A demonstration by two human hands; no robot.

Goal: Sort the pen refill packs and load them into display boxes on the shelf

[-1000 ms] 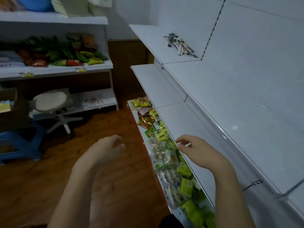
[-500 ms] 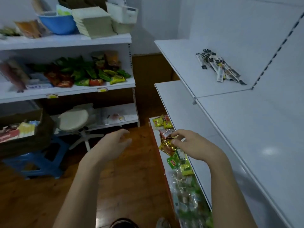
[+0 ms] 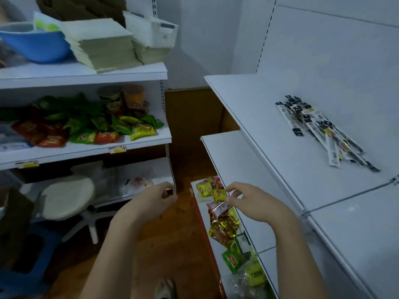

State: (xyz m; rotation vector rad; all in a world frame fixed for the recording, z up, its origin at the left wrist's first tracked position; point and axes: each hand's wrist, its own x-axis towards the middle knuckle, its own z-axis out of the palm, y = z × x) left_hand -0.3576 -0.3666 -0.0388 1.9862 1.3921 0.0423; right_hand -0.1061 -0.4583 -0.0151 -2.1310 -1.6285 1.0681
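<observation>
Head view: pen refill packs [image 3: 323, 130] sit in a loose pile on the upper white shelf [image 3: 269, 117] at right. Long, thin packs, roughly parallel, long axes running from far-left to near-right across the shelf. Dark header ends point mostly toward the far-left; a couple of packs are skewed off the main line. Pile is well apart from both hands.

Left hand [image 3: 151, 203] is in mid-air over the wood floor [image 3: 168, 244], fingers loosely curled, grip on nothing.

Right hand [image 3: 252, 201] is at the front edge of the middle shelf [image 3: 233, 160], above the bottom shelf's snack packets [image 3: 222, 225]. Thumb and fingers are drawn close together; cannot tell whether the grip pinches a small item or is empty.

Bottom shelf carries yellow, gold and green packets in a row along its front.

Second shelving unit at left: blue bowl [image 3: 36, 44], stack of pale flat sheets [image 3: 101, 48] and white basket [image 3: 151, 29] on top; green and red snack bags [image 3: 86, 126] one level down. White stool [image 3: 67, 197] stands in front of it. A shoe [image 3: 164, 288] shows at the bottom edge.
</observation>
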